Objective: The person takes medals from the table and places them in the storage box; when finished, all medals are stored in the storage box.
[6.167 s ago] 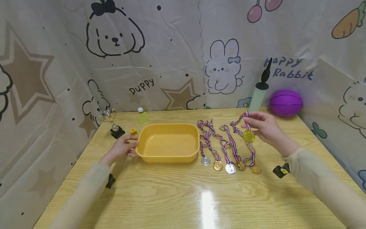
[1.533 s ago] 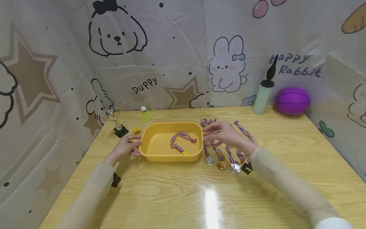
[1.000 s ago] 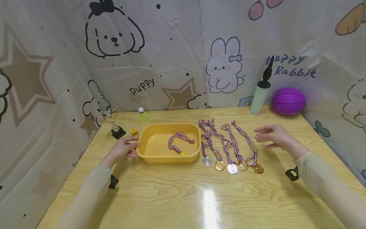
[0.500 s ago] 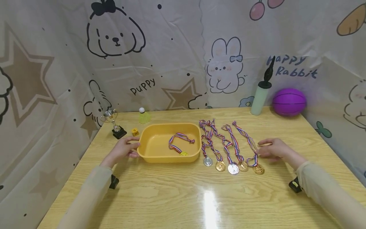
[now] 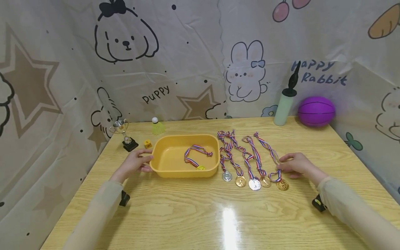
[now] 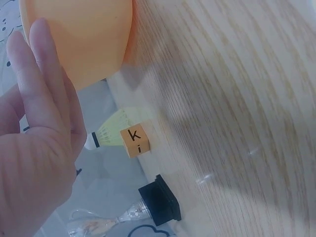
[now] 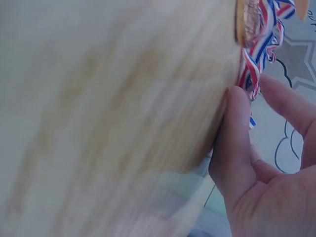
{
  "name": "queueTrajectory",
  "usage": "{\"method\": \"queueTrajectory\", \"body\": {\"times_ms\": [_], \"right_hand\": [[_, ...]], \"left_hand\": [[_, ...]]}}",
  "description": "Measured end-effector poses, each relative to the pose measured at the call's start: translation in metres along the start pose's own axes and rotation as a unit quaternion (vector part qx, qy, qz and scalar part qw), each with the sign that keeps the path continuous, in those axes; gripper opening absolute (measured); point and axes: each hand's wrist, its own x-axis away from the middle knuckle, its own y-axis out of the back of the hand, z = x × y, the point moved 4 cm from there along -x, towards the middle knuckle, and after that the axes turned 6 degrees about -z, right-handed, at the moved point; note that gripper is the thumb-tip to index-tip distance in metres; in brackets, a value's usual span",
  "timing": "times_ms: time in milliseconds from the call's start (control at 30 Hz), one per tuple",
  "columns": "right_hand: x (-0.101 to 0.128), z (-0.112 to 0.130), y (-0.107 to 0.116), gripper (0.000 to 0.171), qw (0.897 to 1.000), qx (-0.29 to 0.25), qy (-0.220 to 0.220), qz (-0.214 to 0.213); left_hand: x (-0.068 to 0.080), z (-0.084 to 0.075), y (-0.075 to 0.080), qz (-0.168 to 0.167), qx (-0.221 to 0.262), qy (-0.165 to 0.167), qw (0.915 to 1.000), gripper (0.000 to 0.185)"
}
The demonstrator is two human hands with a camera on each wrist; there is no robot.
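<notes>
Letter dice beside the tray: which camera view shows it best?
The left wrist view: the letter dice fills enough of the frame to read a "k" and an "i" on its faces, next to the shuttlecock. The head view shows it only as a tiny yellow cube left of the yellow tray. The right wrist view misses it.

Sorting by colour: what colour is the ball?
Purple ball, clearest in the head view.

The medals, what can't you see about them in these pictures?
- What is stamped on the medals: too small in the head view.
- Whether the right hand pinches the ribbon yet: right wrist view is blurred.
- Most of the gold medal in the tray: the front wall hides it.
</notes>
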Motion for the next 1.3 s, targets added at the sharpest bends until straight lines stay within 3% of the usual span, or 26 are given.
{"method": "queueTrajectory", "body": {"times_ms": [367, 800, 1000, 1300], "right_hand": [[0.005, 0.009, -0.008, 0.035, 0.997, 0.058, -0.024, -0.051], [0.006, 0.008, -0.008, 0.018, 0.997, 0.048, -0.033, -0.047], [0.006, 0.008, -0.008, 0.013, 0.999, 0.023, -0.036, -0.026], [0.012, 0.008, -0.008, 0.005, 0.996, -0.075, -0.025, 0.044]], "left_hand": [[0.000, 0.002, -0.001, -0.001, 0.007, -0.006, 1.0000, 0.050], [0.000, 0.000, 0.000, 0.001, 0.012, -0.002, 0.9999, 0.050], [-0.001, 0.001, 0.000, -0.003, 0.009, 0.004, 1.0000, 0.050], [-0.001, 0.001, -0.001, 0.003, 0.018, -0.002, 0.9998, 0.051]]}}
